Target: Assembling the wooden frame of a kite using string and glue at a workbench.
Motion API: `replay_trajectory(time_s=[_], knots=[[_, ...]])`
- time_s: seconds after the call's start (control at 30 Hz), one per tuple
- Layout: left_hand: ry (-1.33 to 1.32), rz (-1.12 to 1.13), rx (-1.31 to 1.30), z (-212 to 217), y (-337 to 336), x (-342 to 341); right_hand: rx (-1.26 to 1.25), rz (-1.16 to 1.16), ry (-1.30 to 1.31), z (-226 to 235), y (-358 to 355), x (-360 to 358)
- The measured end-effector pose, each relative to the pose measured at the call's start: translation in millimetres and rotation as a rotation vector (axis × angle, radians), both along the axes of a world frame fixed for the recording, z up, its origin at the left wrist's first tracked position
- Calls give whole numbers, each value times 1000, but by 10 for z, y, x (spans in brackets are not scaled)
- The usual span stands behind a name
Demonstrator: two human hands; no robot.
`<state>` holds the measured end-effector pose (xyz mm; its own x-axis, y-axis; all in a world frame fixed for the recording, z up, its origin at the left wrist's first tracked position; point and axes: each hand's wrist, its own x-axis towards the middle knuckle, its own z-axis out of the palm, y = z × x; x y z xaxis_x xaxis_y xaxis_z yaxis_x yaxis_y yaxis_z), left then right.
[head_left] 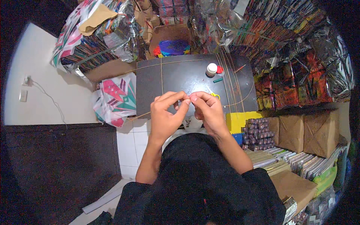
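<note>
My left hand [168, 112] and my right hand [208, 112] meet in front of my chest, above the near edge of a dark table [183, 77]. Thumb and forefinger of each are pinched together, their tips almost touching. Whatever sits between them is too small to make out. Just beyond my right hand lie yellow-handled scissors [215, 95], partly covered by the fingers. Farther back on the table stand a white-capped dark bottle [211, 69], a red piece [219, 69] and a green marker-like stick [218, 80]. Thin tan sticks [162, 75] cross the tabletop.
Tall stacks of wrapped, colourful sheets [277, 22] rise behind and right. A printed plastic bag [118, 99] leans at the table's left. To the right are a yellow box [240, 120], small dark stacked items [258, 133] and brown paper parcels [318, 129].
</note>
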<state>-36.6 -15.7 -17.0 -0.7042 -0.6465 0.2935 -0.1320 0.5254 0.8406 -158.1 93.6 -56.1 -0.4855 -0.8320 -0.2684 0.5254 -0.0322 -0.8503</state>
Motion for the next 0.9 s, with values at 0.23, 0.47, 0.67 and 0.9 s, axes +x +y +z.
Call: replay_trajectory(time_s=[0.23, 0.47, 0.67, 0.9], knots=[[14, -19, 46, -5, 29, 18, -18, -9, -9, 1, 4, 12], [20, -27, 187, 20, 53, 45, -54, 51, 0, -56, 45, -15], [78, -41, 244, -30, 70, 63, -73, 73, 73, -64, 76, -16], [61, -80, 228, 25, 73, 80, -80, 112, 71, -79, 110, -22]])
